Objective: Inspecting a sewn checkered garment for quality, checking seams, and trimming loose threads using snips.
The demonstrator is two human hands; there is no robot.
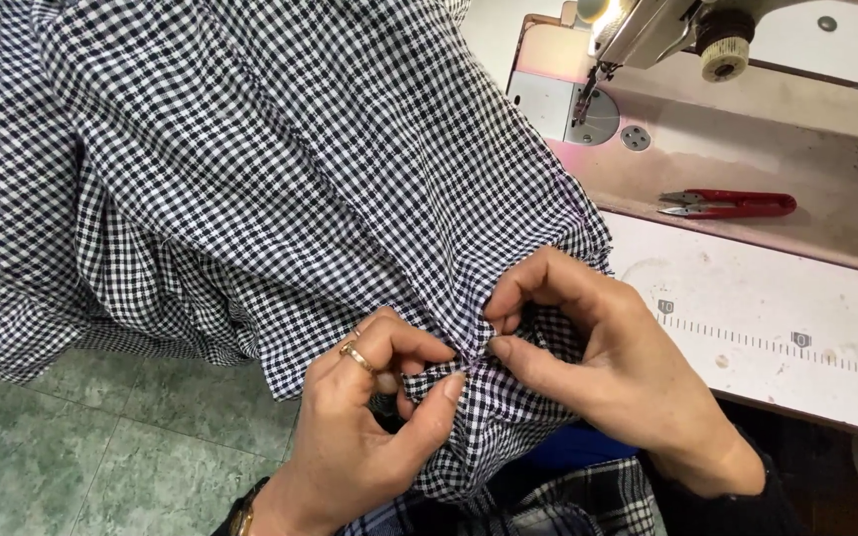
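Note:
A large piece of black-and-white checked fabric (250, 169) spreads over my lap and the left of the sewing table. My left hand (359, 437), with a gold ring on one finger, pinches a gathered fold of this cloth between thumb and fingers. My right hand (608, 367) pinches the same fold from the right, its fingertips almost touching those of the left hand. Both hands sit near the table's front edge, at the cloth's lower hem.
A sewing machine (647, 40) with its needle and presser foot (584, 104) stands at the top right. Red thread snips (727, 204) lie on the machine bed. The white table (777, 328) carries a printed ruler strip. Green tiled floor (101, 437) shows lower left.

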